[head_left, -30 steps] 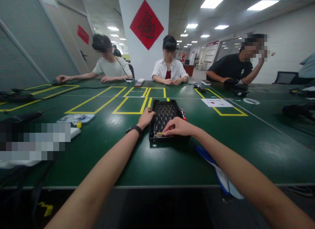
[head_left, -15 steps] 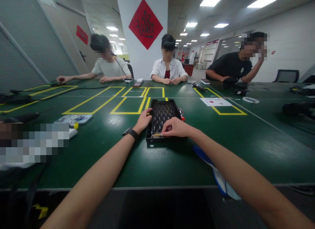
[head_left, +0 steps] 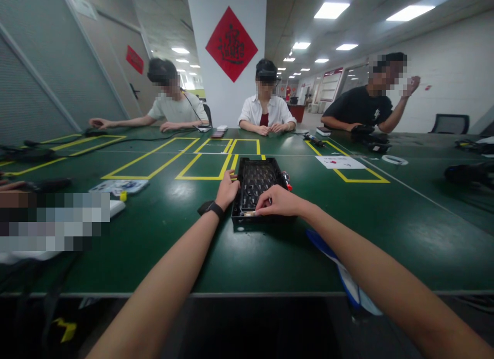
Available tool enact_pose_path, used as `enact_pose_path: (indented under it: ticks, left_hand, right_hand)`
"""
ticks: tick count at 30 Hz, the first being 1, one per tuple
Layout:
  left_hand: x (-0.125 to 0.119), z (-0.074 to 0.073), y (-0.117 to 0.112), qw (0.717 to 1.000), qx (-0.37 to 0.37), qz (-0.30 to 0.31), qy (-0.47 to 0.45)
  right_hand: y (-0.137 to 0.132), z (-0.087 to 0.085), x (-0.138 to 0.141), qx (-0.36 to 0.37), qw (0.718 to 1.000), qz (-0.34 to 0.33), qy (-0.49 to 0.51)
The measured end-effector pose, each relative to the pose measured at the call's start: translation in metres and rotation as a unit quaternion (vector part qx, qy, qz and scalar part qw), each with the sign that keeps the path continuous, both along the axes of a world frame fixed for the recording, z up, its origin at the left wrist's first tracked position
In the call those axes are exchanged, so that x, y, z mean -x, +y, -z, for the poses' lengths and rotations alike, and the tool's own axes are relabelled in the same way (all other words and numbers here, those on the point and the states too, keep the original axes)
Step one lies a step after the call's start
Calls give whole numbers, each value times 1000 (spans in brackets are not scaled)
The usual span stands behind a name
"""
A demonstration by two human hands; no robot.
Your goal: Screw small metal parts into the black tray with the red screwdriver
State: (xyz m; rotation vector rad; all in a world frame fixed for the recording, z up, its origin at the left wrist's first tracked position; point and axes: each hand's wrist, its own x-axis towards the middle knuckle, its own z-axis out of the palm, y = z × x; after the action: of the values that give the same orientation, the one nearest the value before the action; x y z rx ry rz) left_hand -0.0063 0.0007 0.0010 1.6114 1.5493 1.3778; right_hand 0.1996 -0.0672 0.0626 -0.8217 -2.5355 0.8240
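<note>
A black open plastic case (head_left: 236,219) lies in front of me, with rows of small shiny dark shapes inside. My left hand (head_left: 226,189) grips its left wall, the fingertips at the rim. My right hand (head_left: 280,200) is over the near right part of the case. Its thumb and forefinger are pinched together at the near inner edge, beside a small pale yellowish piece (head_left: 248,214). Whatever is between these fingertips is too small to make out. Something red (head_left: 288,184) sticks out at the right side of the case.
Yellow tape outlines (head_left: 208,177) mark the green table (head_left: 247,261). A white sheet (head_left: 339,162) lies to the right, a blue-and-white item (head_left: 349,284) by the front edge under my right forearm. Three people sit across the table; at far left, another person's hand (head_left: 11,185) shows.
The view has shifted slightly. Both hands stay at the case, my right fingertips still pinched at its near edge. The yellowish piece looks paler. The person at right has moved a hand off their face.
</note>
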Motion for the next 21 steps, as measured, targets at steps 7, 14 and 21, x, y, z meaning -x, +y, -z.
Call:
enact_pose_path:
  ticks: [7, 14, 21]
  left_hand:
    - [-1, 2, 7, 999, -11, 7, 31]
    - [2, 4, 13, 999, -8, 38, 33]
    - [2, 7, 16, 999, -11, 17, 38]
  right_hand:
    - [4, 11, 5, 59, 996, 56, 26]
    - [5, 10, 2, 41, 997, 64, 26]
    - [8, 12, 1, 115, 991, 35, 50]
